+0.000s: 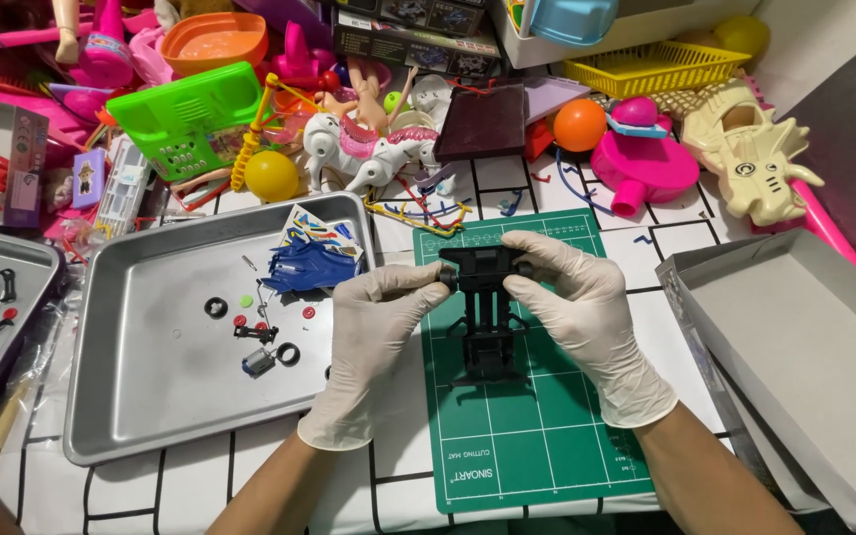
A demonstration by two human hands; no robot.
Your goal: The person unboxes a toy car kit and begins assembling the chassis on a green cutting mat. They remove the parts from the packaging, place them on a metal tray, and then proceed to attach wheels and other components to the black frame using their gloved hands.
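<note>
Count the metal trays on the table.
2. The large metal tray lies left of the green cutting mat, holding small parts. A second metal tray sits at the far left edge, partly cut off. More could be hidden under the toy pile.

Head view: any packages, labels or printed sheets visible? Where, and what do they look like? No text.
Dark printed boxes: stacked at top centre behind the toys, flat, black with small pictures.
Small carton: far left, upright, purple-grey with a printed panel.
Sticker sheet: back right corner of the metal tray, white with coloured shapes.
Cutting mat: under both hands, green with white grid and a printed mark at its near edge.
</note>
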